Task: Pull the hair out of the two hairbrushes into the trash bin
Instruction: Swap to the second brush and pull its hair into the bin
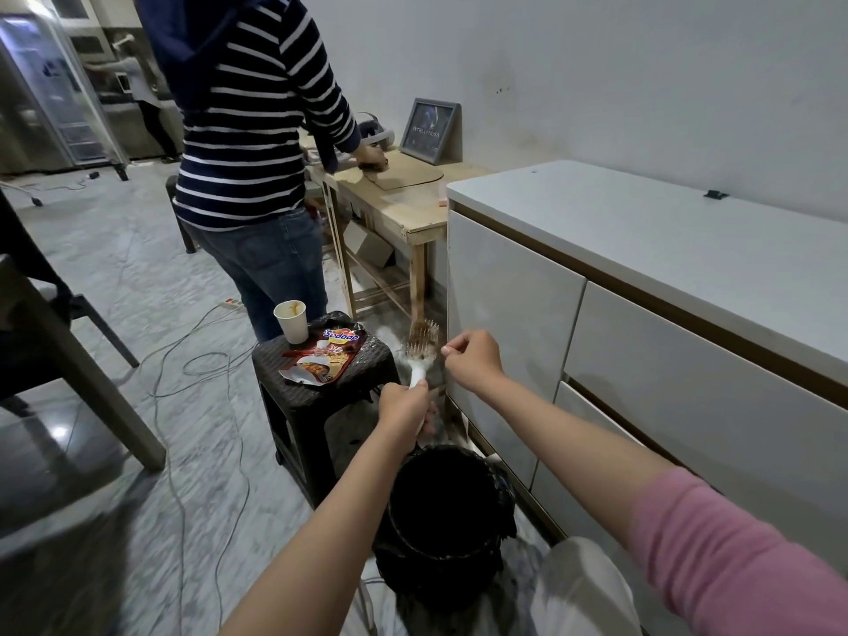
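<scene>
Head view shows a white cabinet (642, 342) filling the right of the scene, a second person in a striped top (248, 130) at a wooden table (413, 213) far off, and a dark stool (321, 387) left of centre carrying a paper cup (292, 321) and a snack wrapper (326, 356). Near the bottom sits the trash bin (447, 511), lined in black, just beside the cabinet foot. Above and beyond it the left hand (404, 408) is curled round the white handle of a hairbrush (420, 355), holding it upright with the bristles facing the camera. The right hand (472, 360) is at the right edge of the brush head, thumb and forefinger pinched together, apparently on a tuft of hair; the strands themselves are too fine to make out.

The pull will likely go best with the brush brought back over the bin mouth, since it now hangs a little beyond the rim, so loose hair may fall on the floor. Lifting the mat from the bristle roots should clear more than plucking at the tips.

The brush head is oval, pale bristles, with brownish hair matted across its upper half. Only one brush is visible.
</scene>
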A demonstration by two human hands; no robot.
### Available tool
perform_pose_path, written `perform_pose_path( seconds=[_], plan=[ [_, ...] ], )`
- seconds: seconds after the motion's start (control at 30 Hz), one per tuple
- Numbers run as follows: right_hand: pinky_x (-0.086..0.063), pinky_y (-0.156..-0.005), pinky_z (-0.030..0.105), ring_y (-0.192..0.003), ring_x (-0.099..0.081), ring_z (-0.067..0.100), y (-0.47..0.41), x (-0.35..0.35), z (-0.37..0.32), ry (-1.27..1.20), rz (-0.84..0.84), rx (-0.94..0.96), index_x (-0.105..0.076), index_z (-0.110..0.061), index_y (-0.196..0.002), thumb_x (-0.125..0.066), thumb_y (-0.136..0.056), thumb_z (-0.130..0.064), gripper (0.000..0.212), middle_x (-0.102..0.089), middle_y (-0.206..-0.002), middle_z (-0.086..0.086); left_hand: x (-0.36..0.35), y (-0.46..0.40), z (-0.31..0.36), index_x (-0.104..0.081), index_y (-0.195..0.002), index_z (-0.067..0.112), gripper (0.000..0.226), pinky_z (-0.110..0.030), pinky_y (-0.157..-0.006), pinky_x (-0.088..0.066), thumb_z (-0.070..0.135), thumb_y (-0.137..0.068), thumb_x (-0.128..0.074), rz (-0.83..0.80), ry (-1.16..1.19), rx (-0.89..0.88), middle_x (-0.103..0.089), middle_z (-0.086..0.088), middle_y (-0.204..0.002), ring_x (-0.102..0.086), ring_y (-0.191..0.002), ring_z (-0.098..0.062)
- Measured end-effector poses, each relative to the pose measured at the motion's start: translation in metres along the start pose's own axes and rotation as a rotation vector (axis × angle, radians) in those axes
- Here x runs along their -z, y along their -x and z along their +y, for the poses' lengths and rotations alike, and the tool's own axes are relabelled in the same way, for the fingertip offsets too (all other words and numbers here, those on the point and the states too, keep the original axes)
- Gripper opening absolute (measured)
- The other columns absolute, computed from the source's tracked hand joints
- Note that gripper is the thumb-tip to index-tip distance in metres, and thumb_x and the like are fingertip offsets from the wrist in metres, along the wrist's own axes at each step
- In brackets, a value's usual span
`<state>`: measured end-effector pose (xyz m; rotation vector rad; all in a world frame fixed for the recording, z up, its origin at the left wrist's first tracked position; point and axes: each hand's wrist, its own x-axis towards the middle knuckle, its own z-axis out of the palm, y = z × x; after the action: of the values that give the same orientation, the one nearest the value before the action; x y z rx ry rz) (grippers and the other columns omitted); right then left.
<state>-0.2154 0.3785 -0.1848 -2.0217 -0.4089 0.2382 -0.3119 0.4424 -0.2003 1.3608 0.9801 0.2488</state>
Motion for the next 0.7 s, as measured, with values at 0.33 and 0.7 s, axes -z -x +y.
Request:
perform_pose_path(
  seconds=[0.33, 0.7],
  plan=[
    [-0.059, -0.076, 0.047, -0.059, -0.063, 0.018, 0.019, 0.012, 0.013, -0.275, 0.082, -0.029, -0.057, -0.015, -0.070, -0.060, -0.086, -0.007, 0.018, -0.059, -0.069, 0.004, 0.002, -0.003, 0.003, -0.048, -0.090, 0.006, 0.019, -0.021, -0.043, -0.026, 0.022, -0.094, -0.056, -0.005, 0.092, 0.053, -0.045, -0.006, -0.062, -0.035, -0.046, -0.014],
    [-0.057, -0.063, 0.028, -0.050, -0.058, 0.013, 0.029, 0.050, 0.013, -0.731, 0.289, -0.066, -0.053, -0.009, -0.078, -0.055, -0.092, -0.003, 0.015, -0.053, -0.064, 0.008, 0.003, -0.012, 0.001, -0.050, -0.113, 0.003, 0.020, -0.022, -0.043, -0.030, 0.012, -0.096, -0.045, 0.004, 0.064, 0.097, -0.047, -0.007, -0.068, -0.037, -0.050, -0.015]
  ],
)
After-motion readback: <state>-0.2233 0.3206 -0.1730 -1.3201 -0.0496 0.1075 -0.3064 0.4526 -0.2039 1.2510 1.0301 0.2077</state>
